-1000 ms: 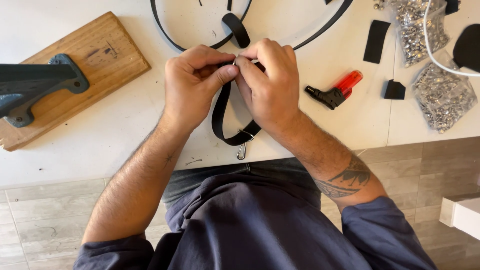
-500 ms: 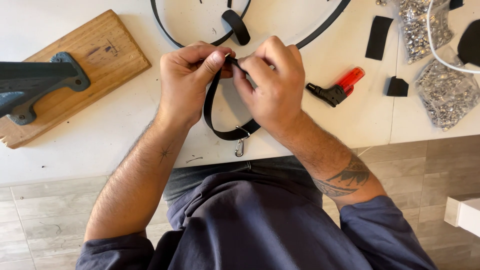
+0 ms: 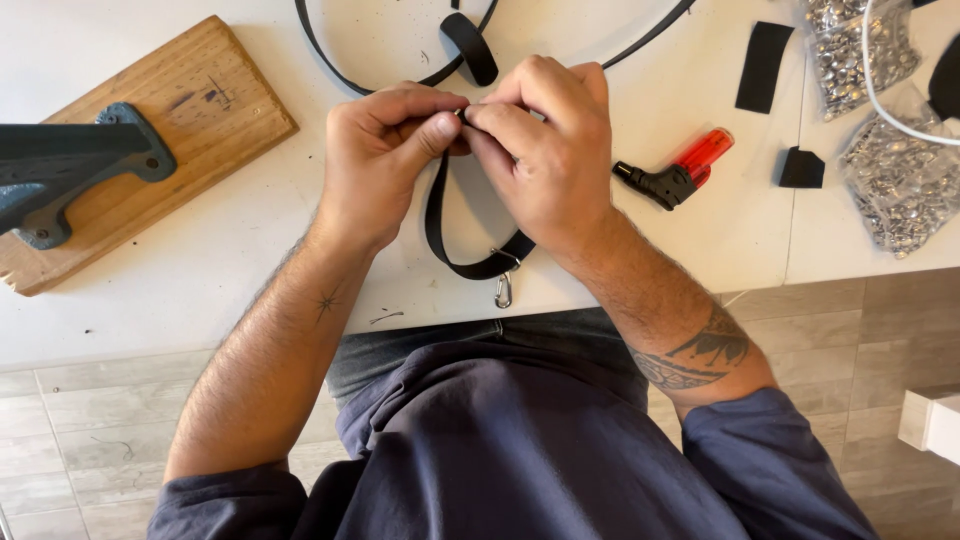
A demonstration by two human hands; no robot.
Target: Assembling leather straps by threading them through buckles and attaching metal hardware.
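**Black strap worked between both hands at the bench edge**

A white worktable (image 3: 200, 280) carries everything. At its left, a slanted wooden block (image 3: 200, 110) bears a blue-grey cast-metal tool (image 3: 60, 175). Long black strap lengths (image 3: 330, 55) curve across the far side, with clear bags of small silver metal parts (image 3: 900, 180) at the right. A red-and-black torch lighter (image 3: 680, 175) lies just beside the right hand.

At the centre, a black flat webbing strap (image 3: 436, 215) is pinched from both sides: the left hand (image 3: 385, 160) is closed on its upper end, and the right hand (image 3: 545, 160) is closed on the same spot, thumbs and forefingers meeting. The strap loops down to the table's near edge, where a small silver snap hook (image 3: 503, 290) hangs.

What sits between the fingertips is hidden, possibly a small fitting. The work is best done with the strap kept flat and untwisted, edges aligned, and the pinch held close to the joint.
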